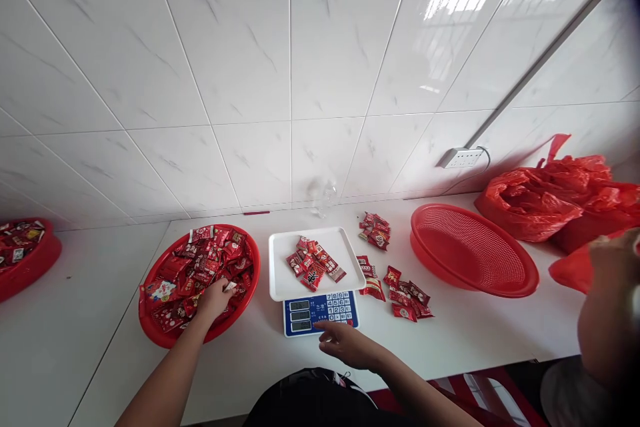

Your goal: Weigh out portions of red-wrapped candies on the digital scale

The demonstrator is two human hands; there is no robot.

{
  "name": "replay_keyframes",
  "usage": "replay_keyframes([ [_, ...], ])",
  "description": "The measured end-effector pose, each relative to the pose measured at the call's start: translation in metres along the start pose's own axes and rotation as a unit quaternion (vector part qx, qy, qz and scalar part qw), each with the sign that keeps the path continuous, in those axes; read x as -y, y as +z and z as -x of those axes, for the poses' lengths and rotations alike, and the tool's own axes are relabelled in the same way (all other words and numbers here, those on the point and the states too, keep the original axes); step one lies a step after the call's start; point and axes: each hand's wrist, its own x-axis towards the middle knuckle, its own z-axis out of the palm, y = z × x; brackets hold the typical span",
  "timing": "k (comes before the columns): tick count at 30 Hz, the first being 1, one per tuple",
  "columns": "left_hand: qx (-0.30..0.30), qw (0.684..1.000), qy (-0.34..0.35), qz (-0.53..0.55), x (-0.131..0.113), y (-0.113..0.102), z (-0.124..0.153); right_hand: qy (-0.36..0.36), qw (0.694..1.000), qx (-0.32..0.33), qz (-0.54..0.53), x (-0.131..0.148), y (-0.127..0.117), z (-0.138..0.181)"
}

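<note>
At eight o'clock I see the left hand (213,303) sunk among red packets (205,259) in their basket (149,327); whether it grasps any, I cannot tell. A hasty lift could flick some out. At six, the right hand (349,345), holding nothing, points over the scale (323,313); a careless dip could mis-key it. The white counter (235,367) runs beneath; veined tiles (330,47) rise at twelve, a socket strip (463,158) at three.

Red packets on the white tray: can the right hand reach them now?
Probably yes: the right hand is at the scale's blue panel, in front of the white tray, with nothing visible blocking the red packets.
</note>
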Motion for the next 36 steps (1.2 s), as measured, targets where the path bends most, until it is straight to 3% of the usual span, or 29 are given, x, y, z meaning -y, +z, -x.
replay_keyframes([
  [3,-0.045,0.998,-0.004,0.046,-0.004,-0.013,0.01,0.0,1.0,0.001,-0.001,0.001,0.0,0.002],
  [6,-0.052,0.968,-0.002,0.245,-0.02,-0.02,0.028,-0.004,1.0,0.004,-0.015,0.005,0.001,0.002],
  [8,0.004,0.906,-0.009,0.422,-0.037,-0.017,0.046,-0.011,0.999,0.004,-0.046,0.01,0.003,-0.001],
  [10,0.09,0.869,-0.018,0.486,-0.056,-0.008,0.067,-0.023,0.995,0.005,-0.1,0.017,0.006,-0.004],
  [14,0.265,0.837,0.024,0.477,-0.09,0.019,0.106,-0.064,0.975,0.029,-0.213,0.031,0.011,-0.01],
  [16,0.302,0.827,0.038,0.472,-0.1,0.031,0.117,-0.072,0.97,0.03,-0.232,0.036,0.012,-0.011],
  [25,0.334,0.817,-0.011,0.471,-0.101,0.049,0.125,-0.058,0.968,-0.034,-0.243,0.034,0.016,-0.013],
  [33,0.306,0.791,-0.034,0.529,-0.1,0.046,0.124,-0.076,0.969,-0.008,-0.236,0.034,0.017,-0.019],
  [36,0.281,0.768,-0.059,0.573,-0.098,0.042,0.118,-0.067,0.979,-0.033,-0.19,0.032,0.011,-0.021],
])
